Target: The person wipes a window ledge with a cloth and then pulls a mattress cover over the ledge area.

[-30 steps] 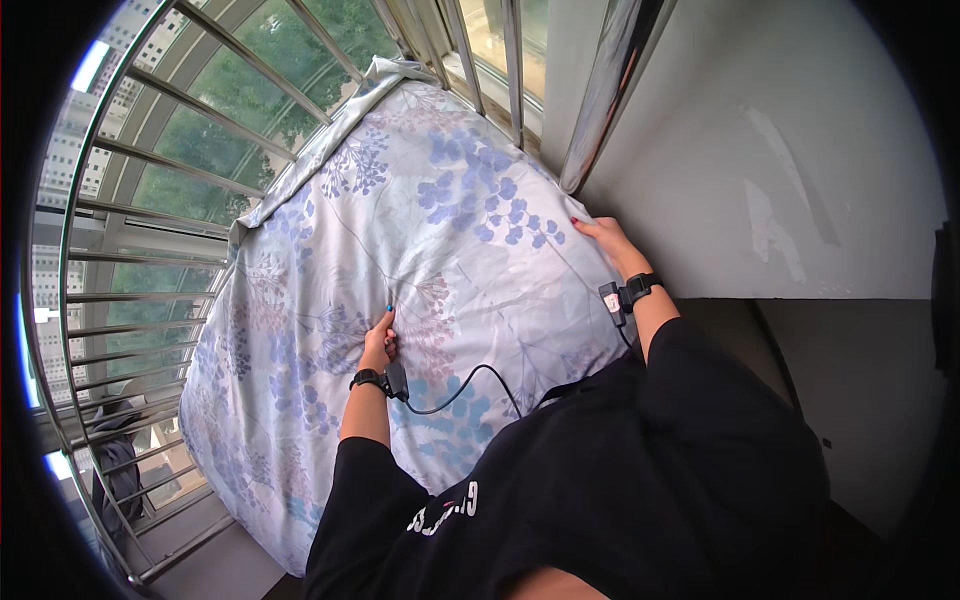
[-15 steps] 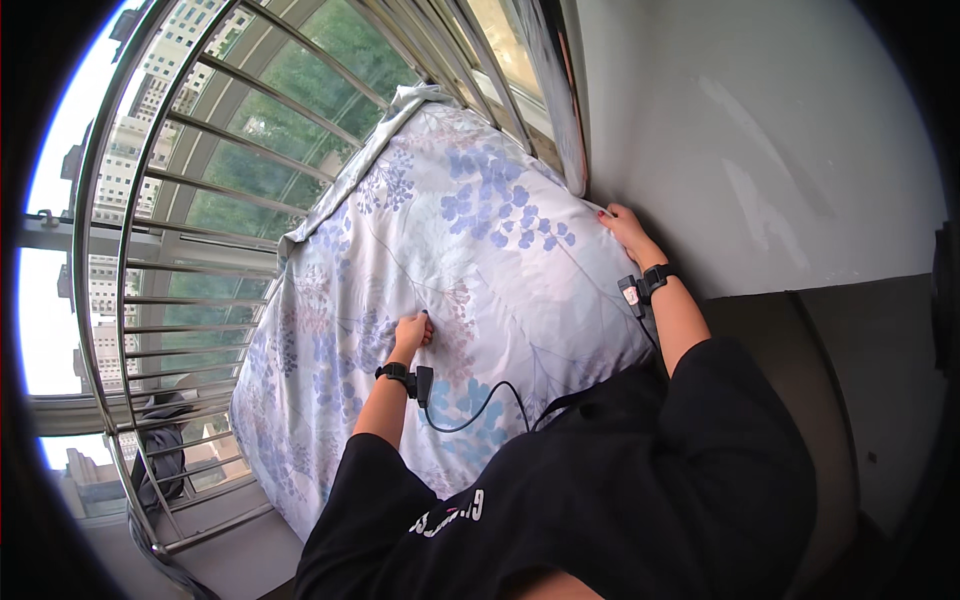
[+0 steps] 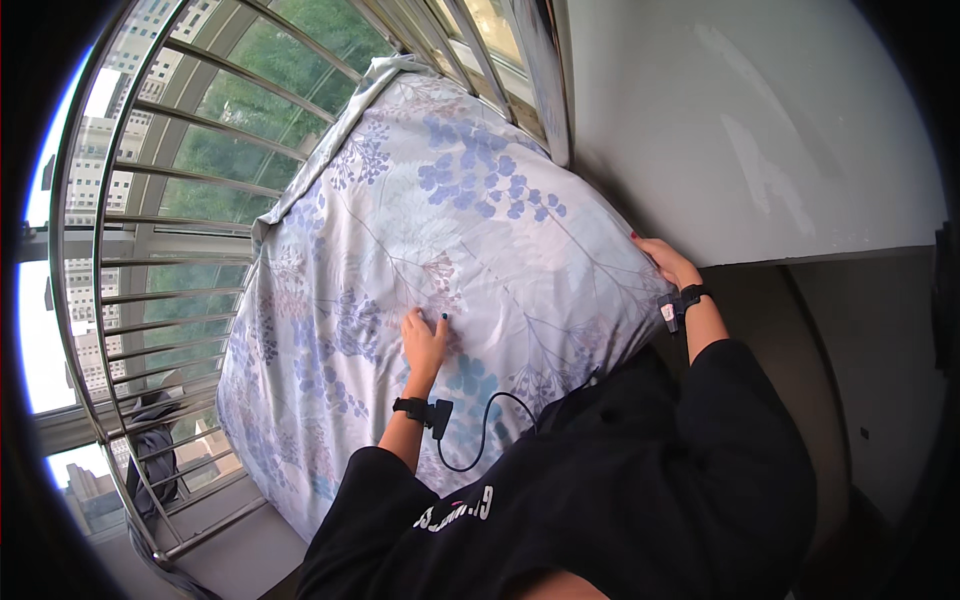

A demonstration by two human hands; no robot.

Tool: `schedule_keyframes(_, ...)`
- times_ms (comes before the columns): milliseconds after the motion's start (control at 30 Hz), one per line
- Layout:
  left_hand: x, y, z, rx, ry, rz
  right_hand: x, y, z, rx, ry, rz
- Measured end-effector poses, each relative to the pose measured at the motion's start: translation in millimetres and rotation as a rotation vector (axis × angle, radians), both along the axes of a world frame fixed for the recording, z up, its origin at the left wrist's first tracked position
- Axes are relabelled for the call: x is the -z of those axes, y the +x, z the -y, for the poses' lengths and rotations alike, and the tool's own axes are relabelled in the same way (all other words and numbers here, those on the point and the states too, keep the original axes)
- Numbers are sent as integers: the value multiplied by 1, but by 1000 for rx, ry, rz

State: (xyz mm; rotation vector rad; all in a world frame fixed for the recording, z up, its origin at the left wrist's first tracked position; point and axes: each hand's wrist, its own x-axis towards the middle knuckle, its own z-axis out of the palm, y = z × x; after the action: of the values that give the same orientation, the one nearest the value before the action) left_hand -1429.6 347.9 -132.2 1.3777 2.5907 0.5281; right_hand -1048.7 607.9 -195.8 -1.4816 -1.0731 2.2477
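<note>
A pale bed sheet (image 3: 500, 260) with blue, purple and pinkish plant prints covers a broad bed-like surface in front of me. Over its middle is my left hand (image 3: 425, 340), its thumb and fingers spread apart, with nothing held. My right hand (image 3: 672, 265) is at the sheet's right edge, fingers closed round the border; part of them is hidden. Creases run down the sheet to the left of my left hand. Its far left border (image 3: 335, 140) is folded up along the window bars.
Metal window bars (image 3: 190, 215) curve along the left and far side, with buildings and trees outside. A grey-white wall panel (image 3: 760, 140) stands at right. A dark cloth or bag (image 3: 155, 460) hangs by the lower bars. Cabled straps sit on both wrists; a black cable (image 3: 485, 425) loops over the sheet.
My left hand has opened from a closed pinch on the sheet and shifted slightly nearer. My right hand has slid along the edge, nearer and to the right.
</note>
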Motion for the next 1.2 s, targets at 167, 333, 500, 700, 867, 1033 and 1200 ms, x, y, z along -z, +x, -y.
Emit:
schedule_keyframes(167,-30,76,-67,419,43,38,27,27,6,96,289,48)
schedule_keyframes(333,-41,161,-160,817,55,58,54,61,30,41,831,986)
schedule_keyframes(500,-4,194,-189,892,-8,-130,34,58,63,306,678,425)
schedule_keyframes(700,-18,179,-165,958,-134,35,23,67,58,-101,836,1068)
schedule_keyframes(867,-41,51,-90,458,-95,110,-34,18,47,-421,704,1261)
schedule_keyframes(1033,-27,-72,-19,-229,-177,-5,-104,-93,-4,-563,1034,843)
schedule_keyframes(1200,28,-80,-8,-413,-101,-308,-80,-230,-105,8,905,185)
